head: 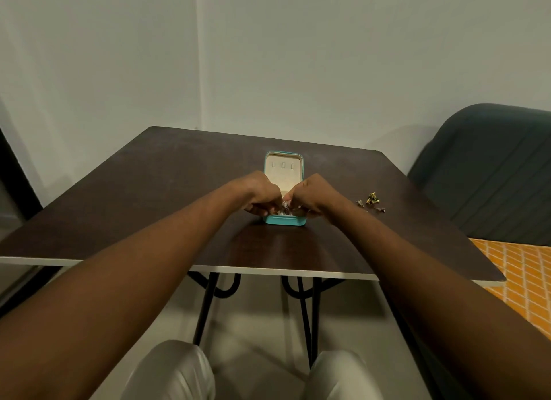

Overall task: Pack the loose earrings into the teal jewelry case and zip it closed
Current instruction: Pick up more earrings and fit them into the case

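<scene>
The teal jewelry case (283, 220) lies open in the middle of the dark table, its cream-lined lid (283, 167) standing up at the back. Over the case's lower tray, my left hand (262, 195) and my right hand (310, 195) meet with curled fingers. Between their fingertips sits a small silvery earring (285, 205), and both hands seem to pinch it. The hands hide most of the tray's inside. Several loose earrings (371, 199), gold and dark, lie on the table to the right of the case.
The dark wooden table (179, 190) has a pale front edge and black hairpin legs. A dark padded chair (489, 167) stands at the right, above an orange patterned floor. My knees show under the table's near edge.
</scene>
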